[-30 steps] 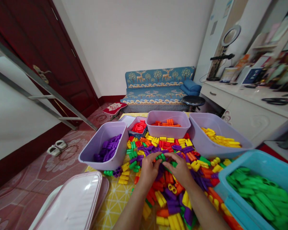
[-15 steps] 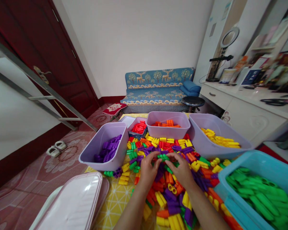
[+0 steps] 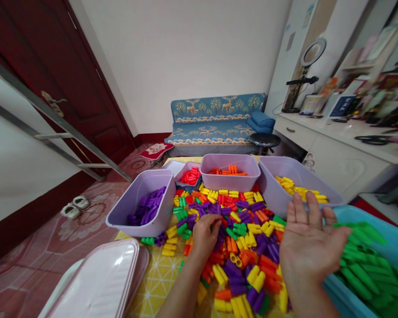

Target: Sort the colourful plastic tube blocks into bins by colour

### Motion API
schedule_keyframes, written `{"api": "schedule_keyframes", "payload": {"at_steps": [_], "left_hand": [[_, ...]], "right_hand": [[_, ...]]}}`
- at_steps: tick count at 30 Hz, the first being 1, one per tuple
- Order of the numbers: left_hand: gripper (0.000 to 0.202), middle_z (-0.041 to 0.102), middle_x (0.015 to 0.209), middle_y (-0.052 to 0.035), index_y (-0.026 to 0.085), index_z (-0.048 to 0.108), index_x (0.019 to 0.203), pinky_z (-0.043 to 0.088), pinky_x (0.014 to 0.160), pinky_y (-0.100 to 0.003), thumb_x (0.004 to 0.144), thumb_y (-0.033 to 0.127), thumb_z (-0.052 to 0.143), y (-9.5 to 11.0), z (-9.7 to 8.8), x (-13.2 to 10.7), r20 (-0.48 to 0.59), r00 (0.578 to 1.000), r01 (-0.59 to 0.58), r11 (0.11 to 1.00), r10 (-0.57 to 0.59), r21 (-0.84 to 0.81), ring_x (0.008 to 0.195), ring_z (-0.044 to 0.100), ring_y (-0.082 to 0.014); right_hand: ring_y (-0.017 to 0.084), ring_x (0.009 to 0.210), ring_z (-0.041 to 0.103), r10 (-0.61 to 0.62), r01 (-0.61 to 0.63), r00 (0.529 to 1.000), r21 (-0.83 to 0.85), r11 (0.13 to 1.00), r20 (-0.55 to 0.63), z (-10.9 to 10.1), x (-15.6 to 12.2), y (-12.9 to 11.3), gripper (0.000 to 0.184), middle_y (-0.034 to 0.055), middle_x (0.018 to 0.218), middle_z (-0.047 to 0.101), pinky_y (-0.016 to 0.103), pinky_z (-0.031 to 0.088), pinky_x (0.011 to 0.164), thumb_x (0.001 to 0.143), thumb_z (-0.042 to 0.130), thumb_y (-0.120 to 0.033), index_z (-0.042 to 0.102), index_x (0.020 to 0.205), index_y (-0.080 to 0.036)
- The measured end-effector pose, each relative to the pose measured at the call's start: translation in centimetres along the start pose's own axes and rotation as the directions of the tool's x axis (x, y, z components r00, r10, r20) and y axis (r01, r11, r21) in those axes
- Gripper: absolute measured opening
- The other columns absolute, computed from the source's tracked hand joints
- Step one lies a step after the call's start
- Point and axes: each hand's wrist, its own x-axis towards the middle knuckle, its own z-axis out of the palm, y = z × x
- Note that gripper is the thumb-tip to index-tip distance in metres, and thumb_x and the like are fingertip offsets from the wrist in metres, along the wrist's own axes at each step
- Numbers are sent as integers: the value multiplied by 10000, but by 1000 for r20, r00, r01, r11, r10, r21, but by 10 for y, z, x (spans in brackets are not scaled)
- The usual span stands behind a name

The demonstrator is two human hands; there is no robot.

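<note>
My left hand point(image 3: 204, 236) is over the middle of a loose pile of plastic tube blocks point(image 3: 237, 271) in yellow, purple, orange, red and green. Its fingers are curled together; whatever they may hold is hidden. My right hand point(image 3: 307, 245) is raised palm up with spread fingers and nothing in it. It is at the left edge of a turquoise bin point(image 3: 333, 289) filled with green tube blocks point(image 3: 365, 265). A blurred green piece point(image 3: 369, 232) shows just beyond its thumb, over that bin.
Purple blocks lie in a lilac bin point(image 3: 167, 198) on the left. A small box point(image 3: 178, 182) holds red ones, a lilac bin point(image 3: 230, 181) orange ones, another lilac bin point(image 3: 268, 190) yellow ones. Pale lids point(image 3: 96, 282) lie at front left. A ladder point(image 3: 82, 150) leans at far left.
My right hand has left my left hand at the pile's middle, moved right to the turquoise bin and opened. The green piece between my hands is gone from there. My left hand has stayed.
</note>
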Motion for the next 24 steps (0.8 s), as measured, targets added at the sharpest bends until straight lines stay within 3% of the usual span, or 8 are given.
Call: {"api": "schedule_keyframes", "payload": {"at_steps": [5, 8, 12, 14, 16, 18, 22, 24], "left_hand": [[165, 723, 923, -38, 212, 691, 924, 496, 807, -301, 856, 153, 552, 0, 0, 0, 5, 1000, -1, 1000, 1, 0, 896, 656, -191], [167, 721, 925, -34, 210, 688, 922, 492, 807, -300, 859, 148, 546, 0, -1, 0, 14, 1000, -9, 1000, 9, -3, 896, 652, -189], [167, 718, 927, -30, 208, 683, 929, 491, 811, -303, 862, 145, 544, -1, 0, -1, 5, 1000, -8, 1000, 8, -4, 898, 648, -187], [166, 716, 932, -29, 210, 680, 935, 490, 817, -306, 864, 148, 543, 0, 0, -1, 1, 1000, -7, 1000, 7, -5, 906, 646, -188], [170, 713, 949, -33, 211, 675, 953, 489, 825, -308, 869, 154, 539, 0, 1, -1, -4, 1000, -9, 1000, 9, -11, 919, 644, -189], [177, 709, 962, -37, 214, 670, 972, 489, 828, -308, 876, 161, 531, 1, 1, -1, -6, 1000, -11, 1000, 11, -19, 926, 642, -189], [184, 700, 947, -39, 212, 667, 970, 490, 815, -300, 883, 156, 516, 1, 0, 0, -15, 1000, -11, 999, 10, -33, 905, 639, -182], [186, 696, 944, -44, 206, 667, 961, 490, 815, -299, 879, 143, 513, 1, -1, 0, -32, 999, -14, 999, 13, -40, 904, 637, -181]], "right_hand": [[261, 1137, 598, 229, -220, 972, -123, 968, 61, -13, -8, 20, 430, 130, 1285, 577, 517, 381, 1011, 922, 329, -527, 492, 1185, -229], [258, 1118, 593, 229, -167, 968, -413, 895, 105, -27, -12, 44, 448, 136, 1213, 615, 493, 399, 997, 888, 433, -492, 491, 1214, -191], [328, 1228, 477, 176, 181, 931, -822, 540, 321, -55, -11, 76, 573, 193, 1287, 551, 524, 337, 1042, 781, 572, -472, 526, 1235, -125], [365, 1299, 391, 194, 305, 900, -883, 358, 389, -63, -14, 88, 546, 202, 1335, 513, 561, 282, 1068, 758, 586, -437, 573, 1201, -118], [372, 1338, 343, 261, 335, 875, -900, 281, 407, -63, -20, 94, 495, 181, 1388, 472, 572, 269, 1075, 769, 573, -427, 608, 1176, -147], [353, 1332, 371, 371, 307, 825, -890, 337, 425, -55, -30, 95, 491, 156, 1408, 462, 549, 300, 1073, 784, 564, -459, 613, 1185, -181], [266, 1283, 465, 518, 130, 658, -761, 636, 546, -35, -39, 93, 504, 102, 1366, 527, 453, 376, 1058, 826, 534, -495, 560, 1254, -232], [243, 1261, 487, 465, 113, 682, -710, 695, 565, -34, -31, 93, 453, 99, 1345, 545, 432, 387, 1052, 851, 506, -473, 571, 1224, -225]]}}
